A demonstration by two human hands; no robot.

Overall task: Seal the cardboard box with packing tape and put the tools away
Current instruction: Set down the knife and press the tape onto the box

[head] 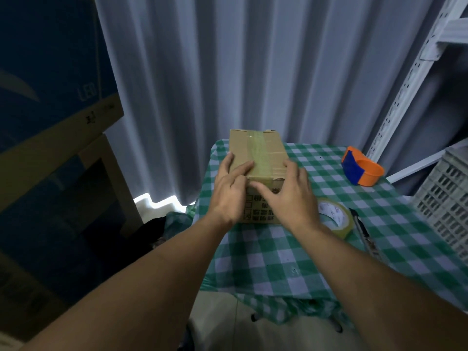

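A small cardboard box [263, 150] stands on the green checked tablecloth [278, 262], with a strip of clear tape running along its top seam. My left hand [231, 191] lies on the box's near left corner, fingers spread on the top. My right hand [286, 192] presses flat against the near face and right edge. A roll of clear packing tape [340, 220] lies just right of my right wrist. Beside the roll rests a dark utility knife [364, 231]. An orange and blue tape dispenser [361, 171] sits at the back right.
A pale plastic crate [445, 201] stands at the table's right edge. White metal shelving [410, 79] rises behind it. Grey curtains hang at the back. Large cardboard boxes [50, 122] are stacked on the left.
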